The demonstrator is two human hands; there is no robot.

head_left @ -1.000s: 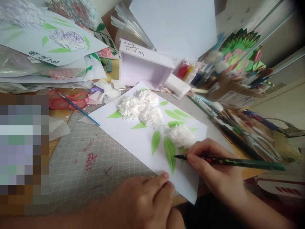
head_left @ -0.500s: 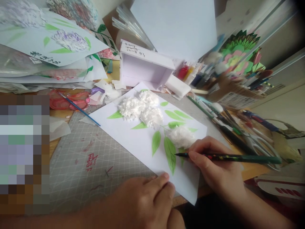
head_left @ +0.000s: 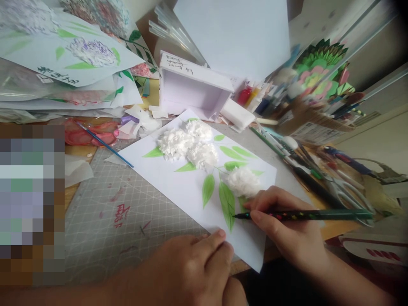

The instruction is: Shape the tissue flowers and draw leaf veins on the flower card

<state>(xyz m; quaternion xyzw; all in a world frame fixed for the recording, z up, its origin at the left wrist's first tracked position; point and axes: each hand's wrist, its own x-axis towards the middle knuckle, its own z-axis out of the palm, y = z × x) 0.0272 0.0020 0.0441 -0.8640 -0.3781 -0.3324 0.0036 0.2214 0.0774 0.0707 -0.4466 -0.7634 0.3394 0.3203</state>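
My right hand (head_left: 287, 225) is closed around a dark green marker pen (head_left: 302, 214) with small coloured stars. The pen's tip touches the lower right edge of a long green leaf (head_left: 227, 204), which bears dark vein lines. This leaf is on a white sheet of paper (head_left: 178, 182), set at an angle, with other painted leaves. Raised white crumpled-paper flowers (head_left: 204, 155) stand on the sheet, one of them (head_left: 244, 182) just beyond my right fingers. My left hand (head_left: 197, 263) rests with its fingers outstretched on the sheet's near edge, holding nothing.
Under the sheet lies a grey gridded cutting mat (head_left: 105, 229). A thin blue stick (head_left: 105, 144) sits left. Behind are an open white box (head_left: 194, 95) and a white block (head_left: 237, 115). Scissors (head_left: 347, 197) and tools line the right side. Flower pictures (head_left: 92, 74) are stacked back left.
The pen tip has moved down along the leaf's right edge, my right hand lowering slightly with it. My left hand stays in place on the paper.
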